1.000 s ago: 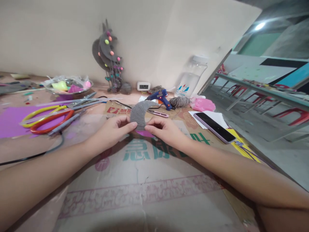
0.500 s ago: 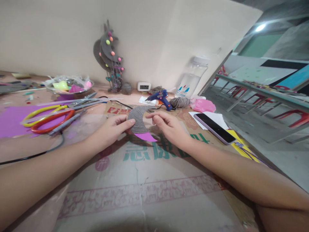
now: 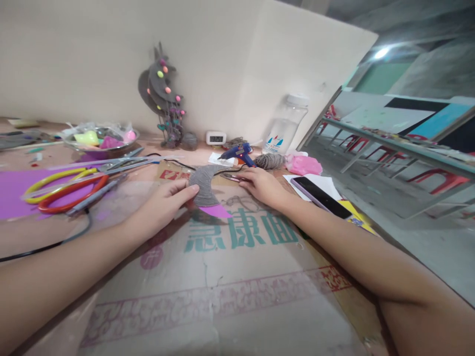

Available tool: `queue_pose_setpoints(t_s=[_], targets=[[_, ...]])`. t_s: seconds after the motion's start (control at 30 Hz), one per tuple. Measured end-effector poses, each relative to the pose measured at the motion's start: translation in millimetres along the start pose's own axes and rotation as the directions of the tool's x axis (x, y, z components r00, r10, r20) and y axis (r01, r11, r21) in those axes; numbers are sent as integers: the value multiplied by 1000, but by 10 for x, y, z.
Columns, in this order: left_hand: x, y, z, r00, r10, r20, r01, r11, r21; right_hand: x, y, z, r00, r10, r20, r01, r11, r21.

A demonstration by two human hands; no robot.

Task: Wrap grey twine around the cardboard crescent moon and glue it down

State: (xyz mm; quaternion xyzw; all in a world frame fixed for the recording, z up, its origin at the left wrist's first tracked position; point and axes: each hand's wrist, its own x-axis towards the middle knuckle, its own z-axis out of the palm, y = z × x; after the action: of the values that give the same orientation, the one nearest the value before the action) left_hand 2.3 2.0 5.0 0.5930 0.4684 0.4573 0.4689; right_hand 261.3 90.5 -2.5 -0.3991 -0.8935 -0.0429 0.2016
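My left hand (image 3: pixel 171 196) pinches a crescent moon (image 3: pixel 203 187) wound with grey yarn, thumb on its front face. At the lower tip, a bare purple part (image 3: pixel 216 211) sticks out of the winding. To the right, my right hand (image 3: pixel 264 187) lies low over the cardboard, its fingers closed on the end of a thin metal tool (image 3: pixel 230 176); its exact kind is unclear. A loose strand of grey yarn (image 3: pixel 243 201) lies between the crescent and my right wrist.
Behind my right hand are a blue glue gun (image 3: pixel 237 152), a grey yarn bundle (image 3: pixel 270 161) and a water bottle (image 3: pixel 285 123). A phone (image 3: pixel 322 197) rests at right. Scissors (image 3: pixel 70 185) and a bowl (image 3: pixel 100 148) are at left. A decorated moon ornament (image 3: pixel 163 94) stands against the wall.
My right hand has moved from beside the crescent's inner curve to the metal tool on the cardboard. My left hand keeps holding the crescent. The view has shifted slightly.
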Motion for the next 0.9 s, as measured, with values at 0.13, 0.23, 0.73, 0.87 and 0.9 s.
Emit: queue_pose_setpoints(t_s=[0.13, 0.23, 0.73, 0.87, 0.9], targets=[[-10, 7, 7, 1000, -17, -20, 17, 1000, 13, -8, -1, 76, 996, -81, 28, 84, 988, -127], [-6, -8, 2, 999, -18, -28, 18, 1000, 25, -3, 46, 84, 1000, -16, -25, 13, 996, -89], [59, -35, -41, 998, 8, 63, -12, 998, 56, -127, -687, -224, 971, 127, -204, -31, 909, 416], [66, -28, -47, 998, 27, 49, -32, 995, 99, -205, -927, -258, 957, -247, -155, 258, 965, 53], [67, -24, -49, 999, 27, 45, -32, 993, 111, -212, -943, -254, 938, -316, -141, 316, 949, -24]])
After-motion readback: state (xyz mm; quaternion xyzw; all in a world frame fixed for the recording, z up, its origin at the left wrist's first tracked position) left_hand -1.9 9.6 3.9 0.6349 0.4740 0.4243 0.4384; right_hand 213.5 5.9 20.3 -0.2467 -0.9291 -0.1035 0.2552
